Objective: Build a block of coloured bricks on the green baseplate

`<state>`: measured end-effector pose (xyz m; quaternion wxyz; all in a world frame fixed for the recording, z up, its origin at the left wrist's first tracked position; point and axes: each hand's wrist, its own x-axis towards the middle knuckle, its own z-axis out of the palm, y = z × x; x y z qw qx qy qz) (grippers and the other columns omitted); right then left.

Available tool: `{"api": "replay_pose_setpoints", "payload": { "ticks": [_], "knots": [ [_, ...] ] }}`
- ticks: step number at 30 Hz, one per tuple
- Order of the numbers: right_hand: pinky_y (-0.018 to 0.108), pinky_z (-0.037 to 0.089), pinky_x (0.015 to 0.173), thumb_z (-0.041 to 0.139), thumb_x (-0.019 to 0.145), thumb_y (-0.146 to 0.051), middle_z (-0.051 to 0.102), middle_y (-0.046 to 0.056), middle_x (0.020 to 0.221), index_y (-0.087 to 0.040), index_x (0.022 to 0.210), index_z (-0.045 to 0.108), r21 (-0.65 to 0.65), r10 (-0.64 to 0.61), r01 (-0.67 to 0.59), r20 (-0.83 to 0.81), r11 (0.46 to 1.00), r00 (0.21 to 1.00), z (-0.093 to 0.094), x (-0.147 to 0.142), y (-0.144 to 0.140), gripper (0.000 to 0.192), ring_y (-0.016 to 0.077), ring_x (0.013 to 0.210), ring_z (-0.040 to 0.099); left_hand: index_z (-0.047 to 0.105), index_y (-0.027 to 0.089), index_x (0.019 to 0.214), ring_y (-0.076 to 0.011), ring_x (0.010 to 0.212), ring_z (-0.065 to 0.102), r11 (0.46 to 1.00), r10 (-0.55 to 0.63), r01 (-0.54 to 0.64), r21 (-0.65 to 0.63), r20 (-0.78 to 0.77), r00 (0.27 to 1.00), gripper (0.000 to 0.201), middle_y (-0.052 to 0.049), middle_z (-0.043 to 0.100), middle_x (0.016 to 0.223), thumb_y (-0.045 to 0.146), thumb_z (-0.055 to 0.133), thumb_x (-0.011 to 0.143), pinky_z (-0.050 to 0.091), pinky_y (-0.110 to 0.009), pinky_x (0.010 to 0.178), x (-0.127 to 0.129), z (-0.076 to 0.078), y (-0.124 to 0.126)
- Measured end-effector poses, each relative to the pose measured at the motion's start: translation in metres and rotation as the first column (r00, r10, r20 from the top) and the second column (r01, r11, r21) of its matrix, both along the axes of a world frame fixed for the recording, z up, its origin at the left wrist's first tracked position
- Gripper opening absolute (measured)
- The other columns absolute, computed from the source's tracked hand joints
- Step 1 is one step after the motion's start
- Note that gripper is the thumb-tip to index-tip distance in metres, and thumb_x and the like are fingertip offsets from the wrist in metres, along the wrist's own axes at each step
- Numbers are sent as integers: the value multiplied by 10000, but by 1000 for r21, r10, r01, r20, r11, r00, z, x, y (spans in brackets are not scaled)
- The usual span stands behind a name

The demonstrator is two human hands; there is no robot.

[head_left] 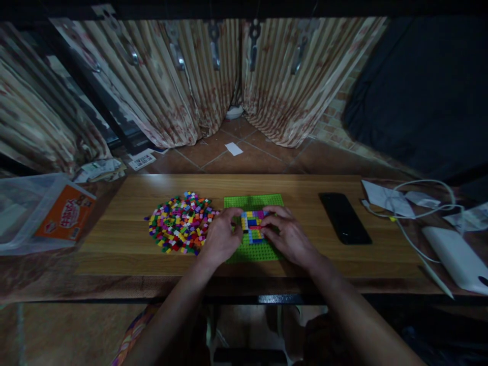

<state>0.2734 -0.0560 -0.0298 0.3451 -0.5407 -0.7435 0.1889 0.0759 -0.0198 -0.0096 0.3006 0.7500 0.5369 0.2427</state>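
A green studded baseplate [253, 252] lies on the wooden board, bearing a low block of joined toy bricks [250, 223] in blue, yellow, red, purple and white. At the left edge of these bricks is my left hand [223, 238], its fingers curved and its thumb apart from the index finger, with no piece visible between them. My right hand [287, 236] reaches over the right side of the bricks. Its thumb and fingers are bent close together at the tips; whatever they pinch is too small to make out. Beside my left hand spreads a pile of loose toy bricks [181, 223] in many colours.
A black phone [345, 217] lies on the wooden board [305, 190]. Further right are a white cable [453, 193], papers [387, 198] and a white power-bank-like device [457, 259]. A clear plastic box [28, 203] with an orange label stands at the far left. Curtains hang behind.
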Motion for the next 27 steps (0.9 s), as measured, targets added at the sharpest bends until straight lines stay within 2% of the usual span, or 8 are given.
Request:
{"api": "replay_pose_setpoints", "payload": {
  "ticks": [3,7,12,14,16,21,27],
  "knots": [
    [459,432,986,635,812,-196,582,69,1198,-239,835,689,-28,-48,47,-43,998,998,-2,-4,1,72,242,1115,544,627,175,1088,-143,758,634,997,23,-21,-70,17,1000,292,-39,698,1019,186,533,812,510,-268,730,3,-3,2],
    [442,426,987,664,784,-202,586,57,1182,-245,763,699,-73,-124,115,-136,991,983,-3,-9,2,59,233,1119,551,619,175,1117,-135,736,627,991,64,-59,-119,35,997,321,-50,694,1065,286,583,817,503,-257,688,7,-9,2],
    [437,409,998,697,746,-223,590,60,1149,-242,700,701,-125,-177,150,-239,981,955,-6,-11,4,50,231,1121,559,593,180,1172,-149,805,642,977,143,-129,-168,74,987,412,-58,675,1117,279,637,775,519,-276,733,13,-15,3],
    [437,402,1007,713,736,-252,590,61,1157,-243,718,707,-146,-189,154,-268,977,945,-9,-10,5,21,232,1126,560,601,177,1154,-154,834,650,970,169,-146,-194,104,980,402,-61,676,1110,256,647,762,524,-280,755,15,-16,3],
    [432,407,1003,729,725,-299,592,64,1166,-238,768,709,-176,-204,155,-307,972,930,-13,-8,7,78,232,1124,564,610,172,1131,-155,840,656,966,175,-144,-214,132,976,386,-62,681,1094,245,656,755,526,-278,765,16,-17,4],
    [383,505,841,697,743,-427,646,55,1054,-229,862,665,-309,-287,162,-419,937,861,-25,-4,12,233,216,972,616,618,168,1097,-164,888,659,964,183,-146,-223,154,971,361,-60,689,1079,221,659,742,530,-286,796,16,-17,5],
    [348,508,754,700,724,-416,661,17,843,-223,833,623,-336,-298,168,-385,927,874,-28,-3,12,235,192,806,620,630,156,1056,-166,901,659,963,194,-155,-220,167,967,330,-55,699,1044,191,647,728,523,-289,819,19,-14,4]
  ]
}}
